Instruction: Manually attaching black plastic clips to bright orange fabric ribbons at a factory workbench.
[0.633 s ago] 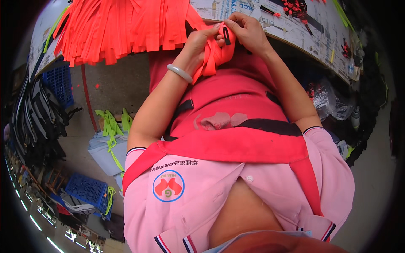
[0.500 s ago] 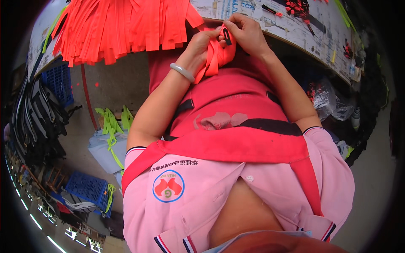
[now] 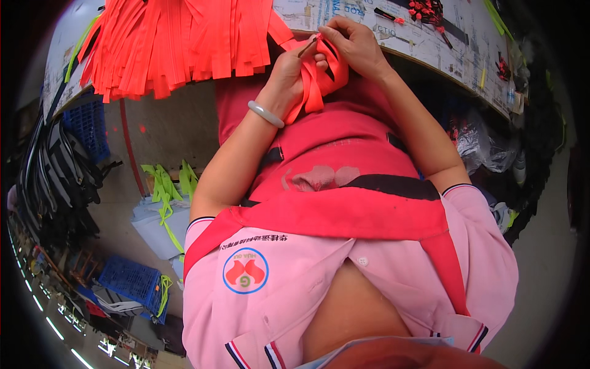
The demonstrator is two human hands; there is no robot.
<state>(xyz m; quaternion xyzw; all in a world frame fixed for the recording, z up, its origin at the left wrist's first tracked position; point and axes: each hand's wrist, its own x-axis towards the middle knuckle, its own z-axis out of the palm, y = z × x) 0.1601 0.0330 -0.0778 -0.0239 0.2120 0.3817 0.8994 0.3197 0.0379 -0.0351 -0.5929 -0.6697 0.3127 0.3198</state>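
Note:
At the table's front edge, my left hand (image 3: 290, 72) is closed around a looped orange-red zipper tape (image 3: 312, 92), its fingers curled in. A small dark pull tab (image 3: 307, 47) sticks out by my left thumb. My right hand (image 3: 354, 44) pinches the tape's upper end between thumb and forefinger, close to the left fingertips. What lies exactly between those fingertips is too small to make out. Loops of the tape hang below both hands, in front of my red apron (image 3: 344, 144). Left of my hands, a thick bundle of similar orange-red tapes (image 3: 178, 46) hangs over the table edge.
On the printed tabletop (image 3: 455, 67), a heap of small black-and-red pulls (image 3: 427, 12) lies at the far right. Beneath it is a clear plastic bag (image 3: 479, 144). Black straps (image 3: 58, 178), blue crates (image 3: 129, 280) and lime-green strips (image 3: 163, 184) are at the left.
The dark pull tab has swung from upright between my hands toward my left thumb. My right fingertips have shifted slightly left, and the tape loops have opened wider.

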